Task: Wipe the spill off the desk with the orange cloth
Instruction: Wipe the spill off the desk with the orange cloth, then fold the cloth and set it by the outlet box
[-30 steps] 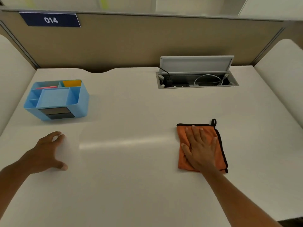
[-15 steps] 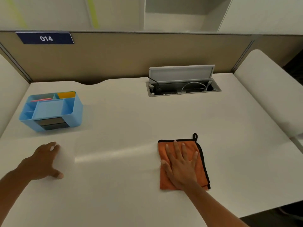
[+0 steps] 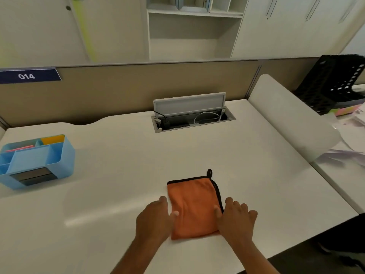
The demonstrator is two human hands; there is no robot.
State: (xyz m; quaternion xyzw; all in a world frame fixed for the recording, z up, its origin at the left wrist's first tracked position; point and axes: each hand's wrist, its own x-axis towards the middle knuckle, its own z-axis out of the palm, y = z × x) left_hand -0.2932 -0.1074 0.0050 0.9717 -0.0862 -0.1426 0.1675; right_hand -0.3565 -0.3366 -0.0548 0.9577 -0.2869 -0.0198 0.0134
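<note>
The orange cloth [image 3: 193, 208], folded, black-edged and with a small loop at its far corner, lies flat on the white desk [image 3: 118, 155] near the front edge. My left hand [image 3: 156, 220] grips the cloth's left edge, thumb on top and fingers curled beside it. My right hand [image 3: 237, 220] holds the right edge the same way. I cannot make out any spill; only a pale glossy streak [image 3: 110, 214] shows left of the cloth.
A blue desk organiser [image 3: 37, 161] stands at the left. An open cable box [image 3: 189, 115] with its lid up sits at the back, in front of the beige partition [image 3: 138, 86]. A black file rack [image 3: 333, 84] and papers are on the neighbouring desk at the right.
My left hand came across from the far left to the cloth's left edge. My right hand slid off the top of the cloth to its right edge. The view tilted up.
</note>
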